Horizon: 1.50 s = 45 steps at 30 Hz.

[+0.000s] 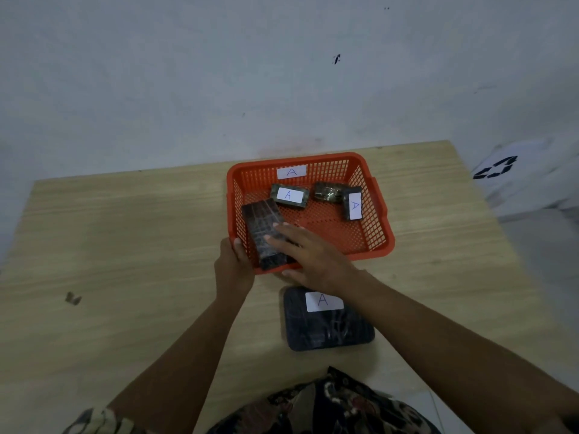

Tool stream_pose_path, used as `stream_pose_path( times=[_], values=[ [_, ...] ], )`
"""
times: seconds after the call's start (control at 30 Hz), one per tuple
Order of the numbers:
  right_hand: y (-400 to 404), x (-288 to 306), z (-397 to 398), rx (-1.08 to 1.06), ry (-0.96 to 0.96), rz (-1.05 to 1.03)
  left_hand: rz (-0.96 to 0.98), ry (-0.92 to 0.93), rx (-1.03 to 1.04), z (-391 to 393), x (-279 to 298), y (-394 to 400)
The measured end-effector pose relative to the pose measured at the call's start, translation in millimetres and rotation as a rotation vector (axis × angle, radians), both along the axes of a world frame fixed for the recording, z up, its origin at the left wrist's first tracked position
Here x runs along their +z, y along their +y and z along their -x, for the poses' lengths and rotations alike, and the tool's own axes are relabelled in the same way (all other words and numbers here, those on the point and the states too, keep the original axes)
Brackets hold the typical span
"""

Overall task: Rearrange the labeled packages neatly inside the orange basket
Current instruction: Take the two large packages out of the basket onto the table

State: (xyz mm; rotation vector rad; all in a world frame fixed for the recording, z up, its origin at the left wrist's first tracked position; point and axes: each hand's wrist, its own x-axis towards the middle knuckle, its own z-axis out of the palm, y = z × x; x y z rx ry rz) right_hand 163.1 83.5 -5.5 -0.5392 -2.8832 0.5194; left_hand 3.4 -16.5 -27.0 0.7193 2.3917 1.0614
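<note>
Fingers [283,238] of the right hand [308,258]: spread flat across the long dark package [261,227], which lies tilted in the lower-left corner of the orange basket [380,227]. Left hand [233,264]: closed on the basket's near-left rim, thumb over the edge. Basket, centre of frame, on a wooden table [125,245]: two packages labelled A [289,195] [353,204], one unlabelled [327,192]. Large flat dark package [329,321], labelled A: on the table below the basket, outside it.

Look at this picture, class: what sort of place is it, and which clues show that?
Probably a plain indoor sorting station, not a home kitchen: a bare wooden table against a scuffed blank wall, with an orange basket and packages labelled "A".
</note>
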Motion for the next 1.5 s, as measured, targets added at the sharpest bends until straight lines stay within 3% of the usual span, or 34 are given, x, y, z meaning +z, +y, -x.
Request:
stream_pose_path(
  times=[0.1,0.33,0.4,0.53,0.67,0.9,1.2,1.4,1.5],
  values=[
    [0.1,-6.4,4.3,-0.007,-0.047,0.074,0.0,-0.017,0.017,1.8,-4.2,0.0],
    [-7.5,-14.3,-6.0,-0.092,0.132,0.048,0.006,-0.023,0.02,-0.3,0.5,0.3],
    [-9.7,-8.6,-10.3,-0.179,0.18,0.161,0.001,-0.025,0.021,-0.7,1.1,0.3],
    [-5.2,17.6,-17.8,-0.594,0.44,0.562,-0.003,-0.046,0.02,-0.9,1.4,0.2],
    [6.3,35.2,-33.4,-0.793,0.673,0.743,0.0,-0.035,0.014,0.1,0.2,0.1],
    [11.1,44.3,-69.0,-0.957,0.764,0.776,-0.008,0.021,0.01,-4.2,1.5,0.7],
    [-2.2,41.4,-140.3,-1.305,1.0,1.031,0.003,0.097,0.015,-7.9,3.8,-1.2],
    [2.3,42.2,-172.7,-1.368,1.065,1.092,0.023,0.128,0.014,-10.9,4.9,-0.7],
    [7.1,41.0,-181.6,-1.365,1.001,1.048,0.037,0.128,0.017,-12.6,6.8,-1.2]
  ],
)
